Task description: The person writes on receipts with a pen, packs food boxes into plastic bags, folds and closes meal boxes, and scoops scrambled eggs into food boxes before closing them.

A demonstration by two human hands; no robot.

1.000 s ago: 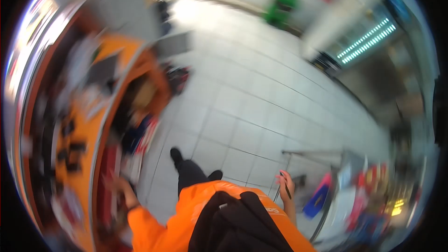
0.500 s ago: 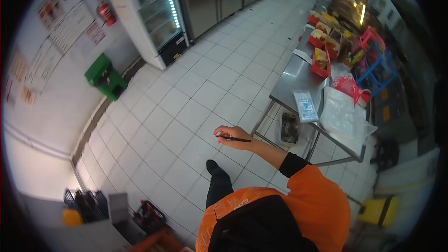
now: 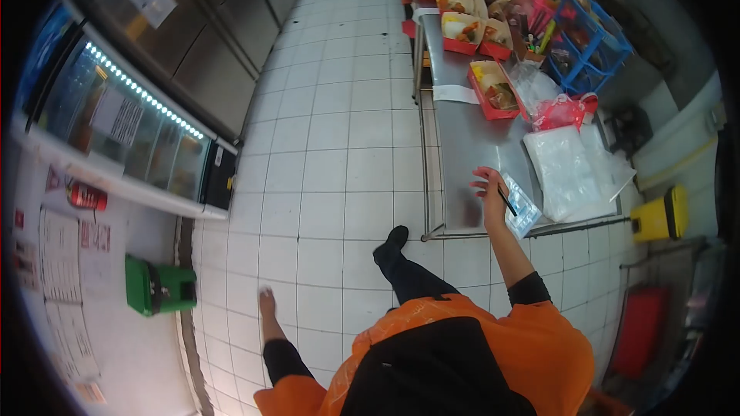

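A slim black pen sits in my right hand, whose forefingers stretch out over the steel table. Partly behind that hand is a blue-and-white packet. Clear plastic bags lie flat to its right. Farther up the table stands an open red box with food in it. My left hand hangs low over the tiled floor, small and blurred, a whitish patch at its fingertips.
More red food boxes line the table's far part, beside a blue plastic rack and a red plastic bag. On the left are a glass-door fridge and a green bin. A yellow bin stands at right.
My view has swung right and come closer to the table. My right hand, still with the pen, has moved from over the floor to over the packet. My left hand has come into view.
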